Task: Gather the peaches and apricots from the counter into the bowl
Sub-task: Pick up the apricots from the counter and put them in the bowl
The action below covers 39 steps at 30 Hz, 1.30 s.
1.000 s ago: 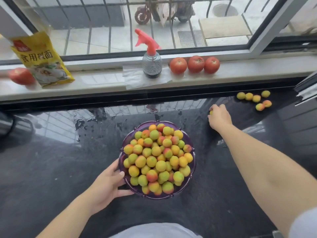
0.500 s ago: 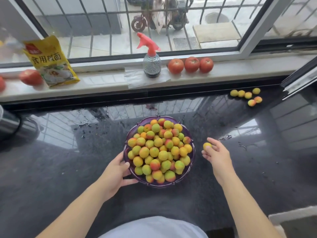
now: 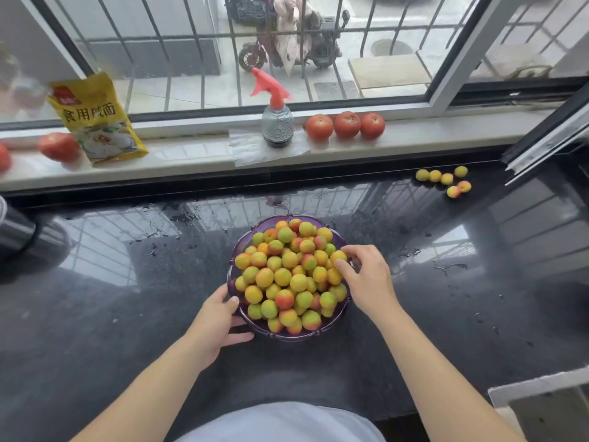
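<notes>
A purple bowl [image 3: 266,222] heaped with several yellow, green and red fruits stands in the middle of the dark counter. My left hand [image 3: 214,320] grips its near left rim, thumb on top. My right hand [image 3: 366,279] is over the bowl's right edge and pinches a yellow apricot [image 3: 338,256] between thumb and fingers, resting it on the pile. Several loose apricots and peaches [image 3: 444,180] lie far off at the counter's back right.
On the windowsill stand a red-topped spray bottle [image 3: 276,121], three tomatoes [image 3: 345,125], a yellow packet [image 3: 95,119] and more tomatoes [image 3: 59,146] at left. A dark round object [image 3: 14,229] sits at the left edge. Water drops dot the glossy counter [image 3: 462,314].
My right hand came back from the far right of the counter with one apricot and now holds it on the pile at the bowl's right edge. My left hand stayed on the rim.
</notes>
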Tool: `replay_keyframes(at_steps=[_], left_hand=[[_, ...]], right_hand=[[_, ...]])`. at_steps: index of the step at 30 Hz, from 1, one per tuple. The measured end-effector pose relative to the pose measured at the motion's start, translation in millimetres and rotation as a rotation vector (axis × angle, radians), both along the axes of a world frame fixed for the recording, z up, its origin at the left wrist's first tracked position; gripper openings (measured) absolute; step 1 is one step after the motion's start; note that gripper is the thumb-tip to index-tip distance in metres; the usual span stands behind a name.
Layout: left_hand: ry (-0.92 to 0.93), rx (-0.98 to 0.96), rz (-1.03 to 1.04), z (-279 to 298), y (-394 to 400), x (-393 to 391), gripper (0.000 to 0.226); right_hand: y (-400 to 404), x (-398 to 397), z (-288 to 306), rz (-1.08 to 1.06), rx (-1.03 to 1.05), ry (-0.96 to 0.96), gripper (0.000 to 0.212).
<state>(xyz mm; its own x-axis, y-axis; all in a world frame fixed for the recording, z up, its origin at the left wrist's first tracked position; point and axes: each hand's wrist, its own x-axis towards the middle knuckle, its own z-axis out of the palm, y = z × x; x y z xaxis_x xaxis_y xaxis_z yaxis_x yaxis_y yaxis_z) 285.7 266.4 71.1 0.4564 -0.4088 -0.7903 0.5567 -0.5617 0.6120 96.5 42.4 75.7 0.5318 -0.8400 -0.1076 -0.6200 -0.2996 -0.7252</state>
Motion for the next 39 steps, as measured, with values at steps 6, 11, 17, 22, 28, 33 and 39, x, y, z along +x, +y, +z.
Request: replay_keyframes(at_steps=[6, 11, 17, 22, 28, 33, 39], left_hand=[[0.007, 0.019, -0.016, 5.4, -0.3, 2.8, 0.040], [0.036, -0.026, 0.027, 5.6, -1.0, 0.4, 0.042], [0.057, -0.091, 0.058, 5.7, -5.1, -1.0, 0.050], [0.051, -0.093, 0.036, 4.2, -16.5, 3.5, 0.051], [0.067, -0.125, -0.042, 2.8, -78.1, -11.0, 0.051], [0.045, -0.122, -0.100, -0.5, -121.9, -15.5, 0.051], [0.024, -0.077, -0.135, -4.5, -134.2, -3.4, 0.049]], right_hand=[[-0.5, 5.0, -13.4, -0.022, -0.013, 0.096, 0.023], [-4.1, 8.3, -15.1, 0.008, -0.058, 0.113, 0.018], [-19.5, -3.8, -8.1, -0.154, 0.131, -0.049, 0.022], [-48.6, -40.4, -22.2, -0.446, 0.266, -0.022, 0.021], [-126.0, -66.6, -31.1, -0.409, 0.154, 0.167, 0.031], [-207.7, -65.9, -35.0, -0.385, 0.003, 0.278, 0.039], [-282.5, -65.7, -42.8, -0.317, -0.151, 0.499, 0.050]])
